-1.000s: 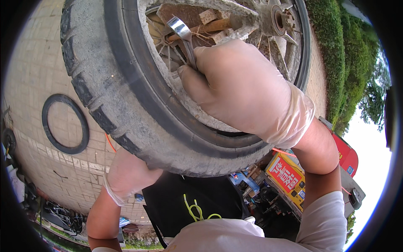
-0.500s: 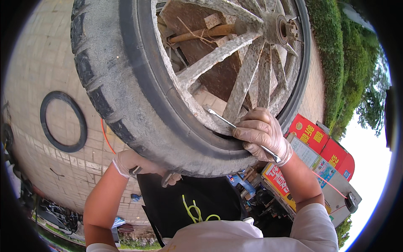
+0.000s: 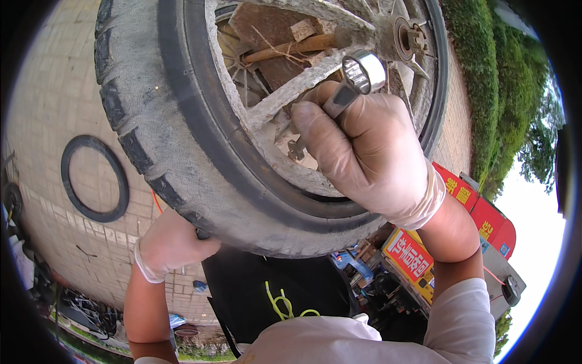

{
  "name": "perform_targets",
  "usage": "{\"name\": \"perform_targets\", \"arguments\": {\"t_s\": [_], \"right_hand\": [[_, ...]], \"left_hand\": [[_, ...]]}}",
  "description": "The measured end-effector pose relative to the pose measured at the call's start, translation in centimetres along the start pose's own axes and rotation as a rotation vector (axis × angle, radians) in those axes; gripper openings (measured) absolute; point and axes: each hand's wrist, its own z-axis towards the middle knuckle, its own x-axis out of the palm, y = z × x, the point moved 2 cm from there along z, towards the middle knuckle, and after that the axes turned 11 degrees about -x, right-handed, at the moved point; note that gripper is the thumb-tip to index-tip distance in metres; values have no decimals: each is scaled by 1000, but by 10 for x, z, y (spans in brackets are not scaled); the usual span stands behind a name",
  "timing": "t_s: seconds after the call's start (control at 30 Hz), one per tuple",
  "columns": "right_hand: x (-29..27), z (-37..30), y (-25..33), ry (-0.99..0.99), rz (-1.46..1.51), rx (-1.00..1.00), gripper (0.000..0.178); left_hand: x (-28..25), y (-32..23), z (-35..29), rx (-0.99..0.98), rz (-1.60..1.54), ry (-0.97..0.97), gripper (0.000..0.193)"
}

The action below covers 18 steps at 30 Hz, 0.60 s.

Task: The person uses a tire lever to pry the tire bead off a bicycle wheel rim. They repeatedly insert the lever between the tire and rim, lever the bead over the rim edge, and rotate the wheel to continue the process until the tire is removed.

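Higher than half a second ago, the shiny ring-ended steel wrench (image 3: 343,98) stands right of upper centre. Far left, a flat black rubber ring (image 3: 120,187) lies on pale paving (image 3: 91,255). Lower left, the translucent-gloved left hand (image 3: 171,246) is at the dusty, block-treaded tyre (image 3: 176,127); its grip is hidden, so I cannot tell. Rightward, the gloved right hand (image 3: 376,155) clenches the wrench before rough, crusted spokes (image 3: 297,87).

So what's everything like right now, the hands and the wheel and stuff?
Wrench: shiny, held up.
Right hand: gloved, closed around the wrench.
Wheel: crusted grey.
Tyre: dusty, around the wheel.
Left hand: gloved, by the tyre, fingers partly hidden.
Black ring: lying on the paving.
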Motion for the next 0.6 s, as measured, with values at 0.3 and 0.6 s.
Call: {"name": "perform_targets", "arguments": {"t_s": [0.3,0.6], "right_hand": [[13,24,3,5,-144,-7,28],[4,-20,6,40,-80,-99,11]], "left_hand": [[11,-4,-5,-30,137,-42,38],[10,5,-6,-45,99,10,39]]}}
